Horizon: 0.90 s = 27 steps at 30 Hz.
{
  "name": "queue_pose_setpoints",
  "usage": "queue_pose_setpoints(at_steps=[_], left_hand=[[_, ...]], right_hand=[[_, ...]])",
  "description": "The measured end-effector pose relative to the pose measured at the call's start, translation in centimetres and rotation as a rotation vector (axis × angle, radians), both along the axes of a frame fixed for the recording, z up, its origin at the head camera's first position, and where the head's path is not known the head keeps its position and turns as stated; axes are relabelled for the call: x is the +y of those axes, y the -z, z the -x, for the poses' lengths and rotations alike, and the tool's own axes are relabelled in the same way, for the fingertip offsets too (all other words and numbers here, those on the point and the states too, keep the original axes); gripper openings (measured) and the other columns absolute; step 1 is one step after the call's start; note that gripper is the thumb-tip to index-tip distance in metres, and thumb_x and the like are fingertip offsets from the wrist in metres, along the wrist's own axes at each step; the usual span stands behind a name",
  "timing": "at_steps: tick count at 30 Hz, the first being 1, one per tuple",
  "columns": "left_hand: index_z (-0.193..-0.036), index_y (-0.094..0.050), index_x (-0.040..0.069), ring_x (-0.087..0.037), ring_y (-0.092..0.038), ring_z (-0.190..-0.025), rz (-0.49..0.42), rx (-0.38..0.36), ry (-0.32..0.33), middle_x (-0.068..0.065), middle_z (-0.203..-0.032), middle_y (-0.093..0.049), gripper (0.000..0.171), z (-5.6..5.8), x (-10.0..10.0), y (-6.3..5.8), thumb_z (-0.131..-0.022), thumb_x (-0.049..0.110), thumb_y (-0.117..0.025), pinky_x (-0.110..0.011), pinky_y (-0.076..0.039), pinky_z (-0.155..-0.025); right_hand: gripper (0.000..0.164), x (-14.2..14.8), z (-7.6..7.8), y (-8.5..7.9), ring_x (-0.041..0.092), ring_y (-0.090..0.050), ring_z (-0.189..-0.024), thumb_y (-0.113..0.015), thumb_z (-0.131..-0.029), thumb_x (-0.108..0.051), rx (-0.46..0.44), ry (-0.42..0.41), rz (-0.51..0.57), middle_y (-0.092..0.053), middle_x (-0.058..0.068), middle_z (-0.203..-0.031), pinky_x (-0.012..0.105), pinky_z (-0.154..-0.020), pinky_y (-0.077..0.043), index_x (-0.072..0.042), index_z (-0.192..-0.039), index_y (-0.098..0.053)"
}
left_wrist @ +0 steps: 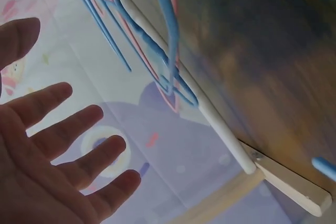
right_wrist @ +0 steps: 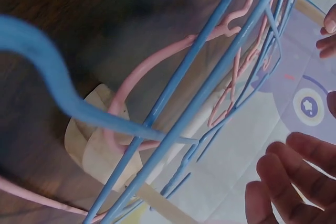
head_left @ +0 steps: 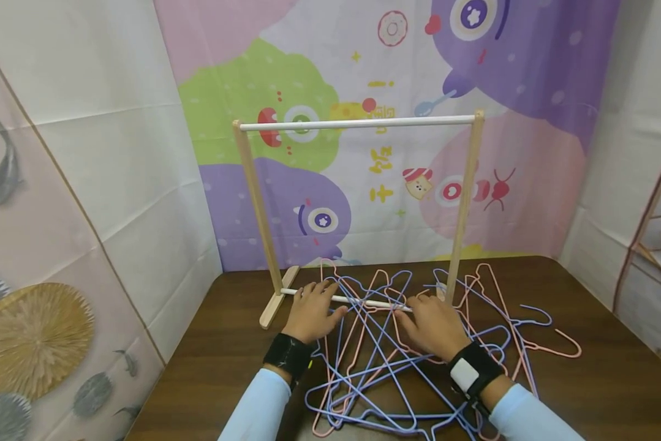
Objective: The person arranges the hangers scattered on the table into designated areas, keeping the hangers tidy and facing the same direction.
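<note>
A heap of tangled blue hangers [right_wrist: 199, 100] and pink hangers [right_wrist: 139, 72] lies on the brown table. Behind and partly under it stands a rack with wooden posts [head_left: 255, 202] and a white top bar [head_left: 358, 123]. Fingers spread and palm bare, my left hand [head_left: 310, 312] is near the left end of the rack's lower white bar [left_wrist: 220, 127]. My right hand [head_left: 435, 327] is over the heap's right side, near the right post; its fingers bend slightly and hold nothing in the right wrist view. The hangers partly hide the rack's right foot [right_wrist: 94, 140].
Several hangers spread to the right, with a pink hook [head_left: 578, 349] sticking out. The rack's left wooden foot [head_left: 269, 311] rests on the table [head_left: 209, 367]. A patterned cloth [head_left: 396, 67] hangs behind the rack, and pale cloth walls [head_left: 132, 153] flank the table.
</note>
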<state>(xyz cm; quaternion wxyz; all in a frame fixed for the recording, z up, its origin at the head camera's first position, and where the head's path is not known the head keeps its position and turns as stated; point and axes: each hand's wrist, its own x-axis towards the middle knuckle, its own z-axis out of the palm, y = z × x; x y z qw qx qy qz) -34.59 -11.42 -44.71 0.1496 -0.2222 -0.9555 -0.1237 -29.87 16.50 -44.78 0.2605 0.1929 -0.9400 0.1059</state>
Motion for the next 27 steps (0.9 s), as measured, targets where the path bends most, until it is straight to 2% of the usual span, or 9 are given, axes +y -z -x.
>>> queue_pose_setpoints(at_steps=[2,4,7,11,16,18,24,27], left_hand=[[-0.145,-0.056,0.009,-0.044,-0.051,-0.131,-0.012,0.033,-0.010,-0.018,-0.144,-0.057,0.058,0.2,-0.4,0.1,-0.098,0.041,-0.066,-0.065,-0.038,-0.107],[-0.141,-0.059,0.007,-0.043,-0.056,-0.126,-0.030,0.082,-0.025,-0.018,-0.139,-0.060,0.055,0.5,-0.9,0.3,-0.097,0.039,-0.068,-0.062,-0.043,-0.103],[-0.135,-0.063,0.005,-0.043,-0.061,-0.117,-0.087,0.172,-0.066,-0.018,-0.130,-0.065,0.050,1.2,-1.8,0.6,-0.095,0.034,-0.070,-0.061,-0.049,-0.095],[-0.126,-0.067,0.001,-0.044,-0.065,-0.105,-0.186,0.291,-0.131,-0.020,-0.120,-0.069,0.041,2.9,-3.8,0.8,-0.094,0.026,-0.071,-0.060,-0.052,-0.083],[-0.125,-0.066,-0.001,-0.047,-0.064,-0.103,-0.302,0.316,-0.218,-0.022,-0.116,-0.069,0.038,5.0,-6.4,0.2,-0.095,0.023,-0.067,-0.061,-0.051,-0.084],[-0.126,-0.065,-0.001,-0.046,-0.064,-0.104,-0.366,0.321,-0.248,-0.022,-0.116,-0.069,0.038,5.6,-7.1,0.0,-0.095,0.021,-0.067,-0.060,-0.049,-0.087],[-0.121,-0.067,-0.002,-0.041,-0.065,-0.099,-0.544,0.337,-0.289,-0.019,-0.107,-0.071,0.032,6.9,-8.2,-0.5,-0.095,0.017,-0.067,-0.056,-0.051,-0.084],[-0.123,-0.066,0.000,-0.039,-0.064,-0.100,-0.614,0.352,-0.310,-0.018,-0.107,-0.069,0.032,7.3,-8.5,-0.8,-0.097,0.018,-0.066,-0.055,-0.052,-0.083]], right_hand=[[0.033,0.3,-0.3,-0.1,0.028,-0.070,-0.072,-0.071,-0.096,-0.037,-0.022,0.016,0.015,-0.073,0.011,-0.087,0.045,-0.057,-0.056,-0.004,-0.100,-0.074],[0.032,0.7,-0.6,-0.2,0.026,-0.068,-0.067,-0.071,-0.096,-0.037,-0.056,0.034,0.025,-0.073,0.009,-0.083,0.042,-0.050,-0.053,-0.005,-0.099,-0.074],[0.034,1.4,-1.0,-0.4,0.024,-0.067,-0.064,-0.069,-0.097,-0.038,-0.096,0.059,0.025,-0.072,0.009,-0.082,0.041,-0.049,-0.052,-0.005,-0.100,-0.074],[0.031,2.3,-1.7,-0.8,0.019,-0.060,-0.056,-0.069,-0.098,-0.037,-0.119,0.066,0.053,-0.068,0.006,-0.074,0.038,-0.046,-0.048,-0.006,-0.099,-0.073],[0.027,3.4,-2.3,-1.0,0.015,-0.055,-0.052,-0.070,-0.097,-0.036,-0.143,0.082,0.086,-0.066,0.002,-0.071,0.033,-0.041,-0.041,-0.009,-0.095,-0.074],[0.028,3.8,-2.5,-1.0,0.014,-0.054,-0.050,-0.070,-0.097,-0.037,-0.139,0.099,0.094,-0.065,0.001,-0.070,0.031,-0.039,-0.039,-0.010,-0.095,-0.075],[0.024,5.0,-2.9,-1.0,0.016,-0.051,-0.049,-0.072,-0.095,-0.036,-0.113,0.168,0.124,-0.062,0.000,-0.066,0.033,-0.037,-0.035,-0.013,-0.087,-0.073],[0.022,5.4,-3.2,-0.7,0.015,-0.048,-0.048,-0.072,-0.096,-0.034,-0.120,0.165,0.133,-0.058,-0.003,-0.062,0.033,-0.038,-0.033,-0.015,-0.085,-0.071]])
